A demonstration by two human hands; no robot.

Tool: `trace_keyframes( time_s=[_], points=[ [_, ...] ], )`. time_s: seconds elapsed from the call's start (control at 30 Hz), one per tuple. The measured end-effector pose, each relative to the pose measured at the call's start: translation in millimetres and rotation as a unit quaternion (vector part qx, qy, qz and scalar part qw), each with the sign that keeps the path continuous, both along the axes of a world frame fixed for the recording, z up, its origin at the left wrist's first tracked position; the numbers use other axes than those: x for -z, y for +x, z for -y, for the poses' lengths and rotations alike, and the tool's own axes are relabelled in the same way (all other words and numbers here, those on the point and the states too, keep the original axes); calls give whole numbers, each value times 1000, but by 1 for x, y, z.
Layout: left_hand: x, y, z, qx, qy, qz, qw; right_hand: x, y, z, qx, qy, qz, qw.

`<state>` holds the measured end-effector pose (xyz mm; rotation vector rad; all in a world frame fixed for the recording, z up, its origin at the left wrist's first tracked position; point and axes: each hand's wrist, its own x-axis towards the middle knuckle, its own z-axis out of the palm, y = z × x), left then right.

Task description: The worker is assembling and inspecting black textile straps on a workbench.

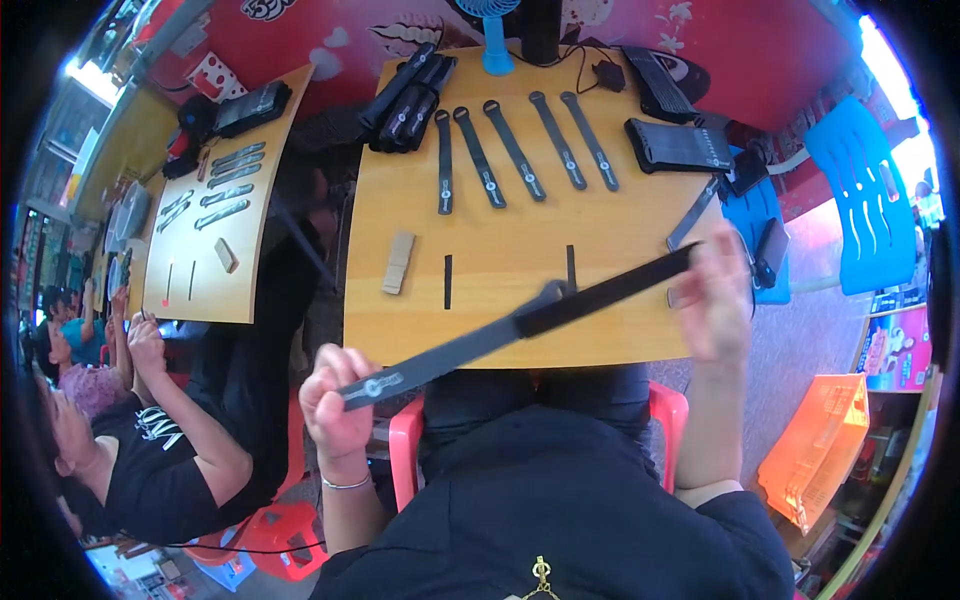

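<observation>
A long grey strap with a black section (pixel 600 298) stretches slantwise over the front edge of the table, its right end higher in the picture. My left hand (pixel 338 402) is closed on its lower left end, beside a white mark. At the upper right end, my right hand (pixel 715 295) has its fingers on the black part; they are somewhat blurred. Near the strap's middle a small grey loop (pixel 550 292) sticks up. Beyond my hands several grey straps (pixel 515 150) with holes at their far ends lie in a row. Another strap (pixel 693 214) lies by the table's right edge, close to my right hand.
On the wooden table (pixel 400 335) are two thin black strips (pixel 448 282), a cardboard piece (pixel 398 262), strap bundles (pixel 410 105), a black pack (pixel 678 147) and a blue fan (pixel 495 45). A co-worker (pixel 170 440) sits left. Right are a blue chair (pixel 835 200) and orange crate (pixel 815 450).
</observation>
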<state>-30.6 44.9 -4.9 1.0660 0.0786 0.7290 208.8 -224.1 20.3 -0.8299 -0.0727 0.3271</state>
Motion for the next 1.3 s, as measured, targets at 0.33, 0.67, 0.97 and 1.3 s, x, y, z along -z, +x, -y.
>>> trace_keyframes(
  time_s=[0.33, 0.67, 0.97, 1.3],
  points=[
    [-10, -50, -76, -117, -167, 140, 969, -25, 85, 208, 287, -66, 165, 941],
    [-84, 54, 18, -17, 514, -229, 827, -70, -7, -17, -83, -189, 335, 919],
    [-67, 67, 19, 109, 182, -331, 920, -36, -42, -123, -223, -197, 418, 859],
    [-18, 65, -49, -65, 194, -233, 951, 6, -28, -163, -401, -313, 303, 806]
  ],
)
